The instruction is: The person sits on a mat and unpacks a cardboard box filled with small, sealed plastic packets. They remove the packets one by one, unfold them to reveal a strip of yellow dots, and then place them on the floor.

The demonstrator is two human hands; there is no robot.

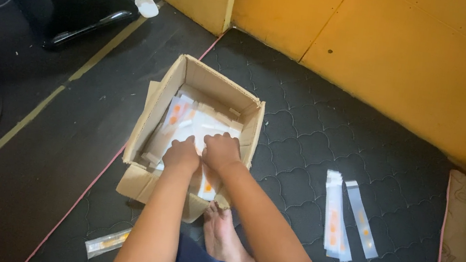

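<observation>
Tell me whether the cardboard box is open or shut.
Open. The cardboard box has its flaps folded outward, and both the left hand and right hand reach inside onto the clear packets that fill it.

Open brown cardboard box (203,84) seen on dark mat, flaps folded outward. Box filled with clear plastic packets (186,119) bearing orange marks, stacked loosely. Packets pressed at 6 o'clock side of box interior; exact grip cannot be told.

The hands (202,152) hide whatever they grip among the packets (186,119).
</observation>
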